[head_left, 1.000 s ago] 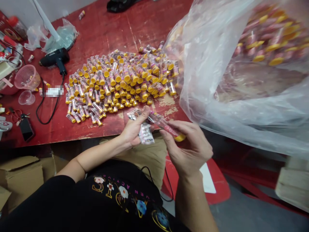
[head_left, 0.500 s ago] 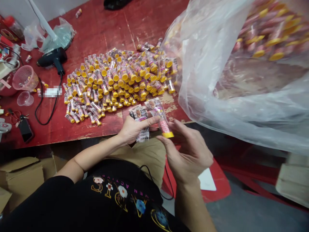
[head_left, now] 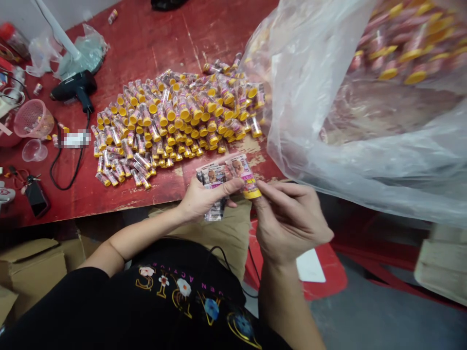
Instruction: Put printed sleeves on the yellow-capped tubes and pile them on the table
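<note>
My left hand is closed on several flat printed sleeves, fanned above the table's front edge. Its thumb also presses on one printed sleeve that stands apart to the right. Inside the lower end of this sleeve is a small tube with a yellow cap. My right hand pinches the tube at its capped end between thumb and fingers. Beyond both hands lies a large heap of sleeved tubes with yellow caps.
A big clear plastic bag with pink, yellow-capped tubes inside stands on the right. On the red table's left are a black heat gun with its cord, a pink basket and a phone. Cardboard boxes stand below.
The tube has gone up into the printed sleeve, so less of its pink body shows. My right fingers have closed in around the capped end. The view has shifted slightly.
</note>
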Demonstrator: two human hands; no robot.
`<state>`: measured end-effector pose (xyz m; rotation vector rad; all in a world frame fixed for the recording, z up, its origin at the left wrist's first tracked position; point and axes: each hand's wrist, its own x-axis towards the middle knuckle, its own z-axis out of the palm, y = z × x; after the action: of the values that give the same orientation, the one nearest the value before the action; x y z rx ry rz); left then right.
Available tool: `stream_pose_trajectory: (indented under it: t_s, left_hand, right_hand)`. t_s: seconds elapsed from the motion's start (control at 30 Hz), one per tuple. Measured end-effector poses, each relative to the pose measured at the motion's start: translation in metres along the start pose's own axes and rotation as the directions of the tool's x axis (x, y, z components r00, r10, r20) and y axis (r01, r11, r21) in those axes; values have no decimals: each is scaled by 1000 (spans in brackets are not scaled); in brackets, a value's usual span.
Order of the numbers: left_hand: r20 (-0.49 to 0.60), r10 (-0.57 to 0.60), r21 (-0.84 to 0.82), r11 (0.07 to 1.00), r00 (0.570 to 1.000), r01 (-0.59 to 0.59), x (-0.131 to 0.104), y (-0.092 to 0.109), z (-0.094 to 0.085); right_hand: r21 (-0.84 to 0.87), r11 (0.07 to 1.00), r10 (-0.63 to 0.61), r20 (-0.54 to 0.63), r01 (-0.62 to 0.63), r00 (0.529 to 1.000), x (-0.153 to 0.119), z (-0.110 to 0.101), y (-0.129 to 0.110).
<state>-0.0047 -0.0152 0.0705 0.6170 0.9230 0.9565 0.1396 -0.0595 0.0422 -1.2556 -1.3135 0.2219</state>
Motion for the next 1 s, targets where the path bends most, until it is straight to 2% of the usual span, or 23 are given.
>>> stream_pose_trajectory:
  t_s: [0.17, 0.37, 0.5, 0.63, 0.7, 0.77, 0.8, 0.87, 0.9, 0.93, 1.0]
  left_hand:
    - [48, -4, 36, 999, 999, 2, 1, 0, 2]
    - [1, -22, -2, 1000, 1000, 22, 7, -1, 3]
    - [-69, -46, -125, 991, 997, 38, 28, 1, 3]
    - [-176, -244, -352, 920, 954, 171, 50, 7, 2]
    - [-210, -292, -415, 891, 933, 185, 53, 10, 0]
    - [-247, -292, -414, 894, 924, 172, 53, 12, -2]
    - [-271, -292, -397, 902, 917, 169, 52, 13, -4]
    - [-313, -297, -349, 919, 902, 182, 51, 15, -8]
    - [-329, -299, -323, 927, 896, 190, 51, 16, -10]
    - [-335, -297, -300, 933, 894, 198, 51, 17, -11]
    - [-342, -294, -263, 942, 892, 210, 52, 16, -11]
  right_hand:
    - [-30, 999, 28, -107, -31, 994, 0, 8, -1]
    - [-21, 1000, -12, -144, 9, 989, 4, 13, 2]
    - [44, 987, 157, -129, -152, 979, 18, 32, 22]
    - [193, 932, 334, -139, -306, 932, 55, 80, 60]
    - [222, 929, 332, -137, -297, 933, 85, 103, 80]
    - [185, 950, 271, -98, -250, 958, 123, 111, 104]
    - [129, 965, 240, -90, -228, 966, 144, 107, 117]
    - [-61, 967, 240, -107, -247, 965, 185, 86, 149]
    - [-179, 941, 269, -126, -288, 955, 204, 71, 167]
    - [-284, 894, 335, -88, -346, 938, 219, 55, 184]
    - [-360, 837, 450, 21, -413, 893, 237, 30, 214]
